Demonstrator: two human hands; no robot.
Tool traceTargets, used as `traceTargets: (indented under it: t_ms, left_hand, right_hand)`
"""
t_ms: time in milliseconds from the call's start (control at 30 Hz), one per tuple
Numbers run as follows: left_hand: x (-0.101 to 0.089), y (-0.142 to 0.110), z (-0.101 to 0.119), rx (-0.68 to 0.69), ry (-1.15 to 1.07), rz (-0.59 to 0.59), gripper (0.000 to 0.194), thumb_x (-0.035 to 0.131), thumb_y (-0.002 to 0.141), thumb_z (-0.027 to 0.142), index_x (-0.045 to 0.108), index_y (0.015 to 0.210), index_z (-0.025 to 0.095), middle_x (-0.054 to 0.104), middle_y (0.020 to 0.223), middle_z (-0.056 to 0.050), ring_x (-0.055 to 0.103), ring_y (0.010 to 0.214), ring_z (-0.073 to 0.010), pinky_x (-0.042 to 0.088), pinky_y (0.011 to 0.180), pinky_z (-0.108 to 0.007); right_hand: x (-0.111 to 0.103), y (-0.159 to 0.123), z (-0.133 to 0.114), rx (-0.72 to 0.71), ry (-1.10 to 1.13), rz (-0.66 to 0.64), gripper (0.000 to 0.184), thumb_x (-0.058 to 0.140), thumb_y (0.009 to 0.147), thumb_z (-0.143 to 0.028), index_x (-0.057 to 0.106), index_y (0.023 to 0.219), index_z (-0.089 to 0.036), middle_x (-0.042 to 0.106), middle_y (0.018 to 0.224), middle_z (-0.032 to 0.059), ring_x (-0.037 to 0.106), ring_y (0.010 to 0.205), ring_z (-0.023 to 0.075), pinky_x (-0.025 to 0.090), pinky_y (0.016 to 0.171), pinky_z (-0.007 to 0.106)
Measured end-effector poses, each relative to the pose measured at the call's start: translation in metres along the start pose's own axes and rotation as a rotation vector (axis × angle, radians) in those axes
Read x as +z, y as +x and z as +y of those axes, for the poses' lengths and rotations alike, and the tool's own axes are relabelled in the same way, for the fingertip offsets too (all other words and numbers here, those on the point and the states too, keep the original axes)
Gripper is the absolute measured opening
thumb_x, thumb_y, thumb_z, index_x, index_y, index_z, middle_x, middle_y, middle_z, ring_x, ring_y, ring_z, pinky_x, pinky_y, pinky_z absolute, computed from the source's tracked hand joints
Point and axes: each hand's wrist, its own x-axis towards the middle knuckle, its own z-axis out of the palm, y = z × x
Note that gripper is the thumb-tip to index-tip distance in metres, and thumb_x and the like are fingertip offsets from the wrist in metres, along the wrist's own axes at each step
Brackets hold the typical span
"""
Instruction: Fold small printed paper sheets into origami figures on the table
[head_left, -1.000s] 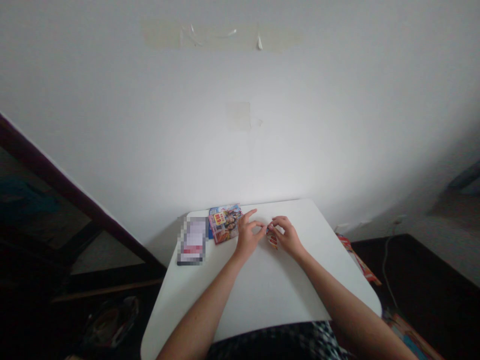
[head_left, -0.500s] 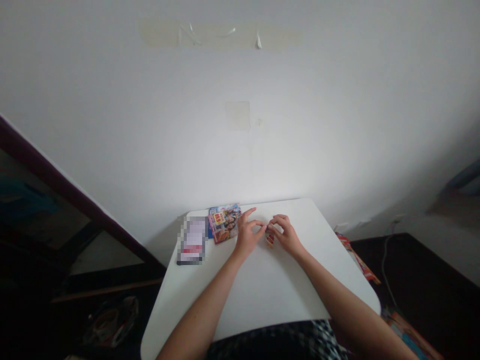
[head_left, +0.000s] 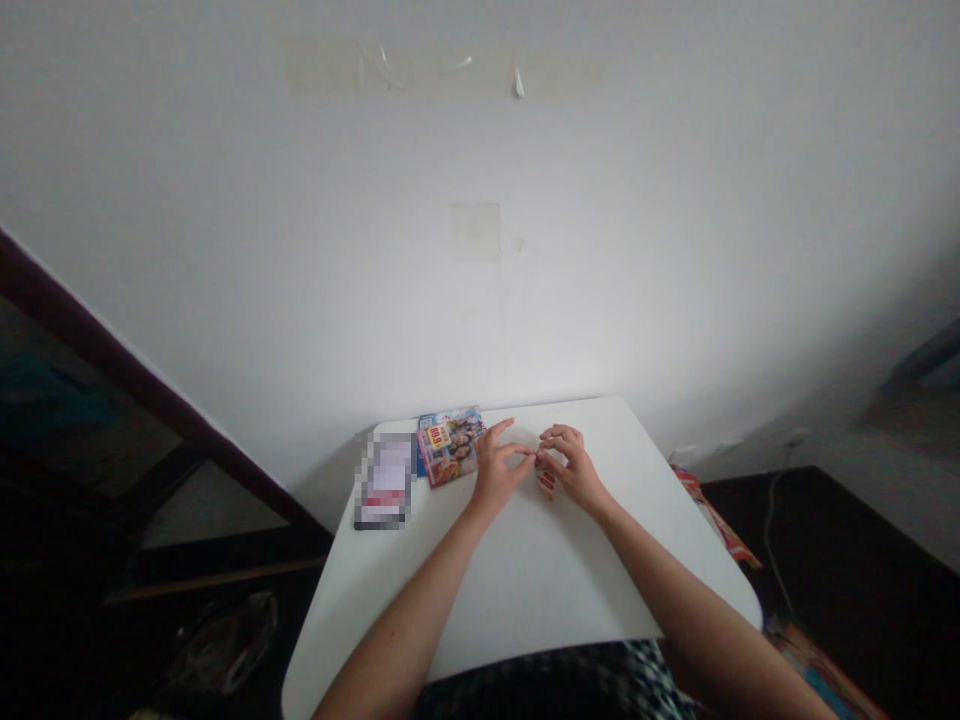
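Above the white table (head_left: 540, 580), my two hands meet fingertip to fingertip. A small piece of printed paper (head_left: 546, 483), red, yellow and white, hangs below the fingers. My right hand (head_left: 576, 470) is closed in a pinch on this piece, partly hiding it. Thumb and index finger of my left hand (head_left: 495, 470) are pressed together at the paper's upper left edge, while another finger points up and away. Just left of that hand lies a colourful printed leaflet (head_left: 450, 450) showing people and large numbers, with a blue edge beneath it.
A phone (head_left: 386, 480), blurred by pixels, lies at the table's left side. Behind the table rises a white wall (head_left: 337, 250) with old tape marks. Red printed papers (head_left: 716, 520) are beyond the right edge, and a clear bag (head_left: 225, 640) sits on the floor at left.
Both hands have shifted very slightly to the right. The printed piece of paper has moved a little right with them and turned slightly.
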Motion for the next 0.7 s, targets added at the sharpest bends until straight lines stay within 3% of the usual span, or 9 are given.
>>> traceTargets:
  t_ms: [367,700]
  left_hand:
    - [-0.0018,0.0000,0.0009,0.000,-0.023,0.013,0.008,0.073,0.088,0.028,0.079,0.083,0.026,0.059,0.144,-0.005,0.052,0.136,-0.0266,0.038,0.120,-0.053]
    - [0.0005,-0.0008,0.0031,0.012,-0.018,0.001,0.007,0.075,0.085,0.025,0.079,0.080,0.027,0.059,0.144,-0.006,0.052,0.136,-0.0265,0.039,0.119,-0.055]
  right_hand:
    - [0.0002,0.0010,0.0037,-0.002,-0.023,0.057,0.025,0.067,0.092,-0.052,0.075,0.089,-0.029,0.068,0.111,0.0082,0.051,0.122,0.0289,0.036,0.114,0.056]
    - [0.0015,-0.0006,-0.0002,-0.026,-0.073,-0.011,0.020,0.061,0.095,-0.041,0.071,0.085,-0.026,0.065,0.121,0.0089,0.047,0.129,0.0291,0.036,0.114,0.056]
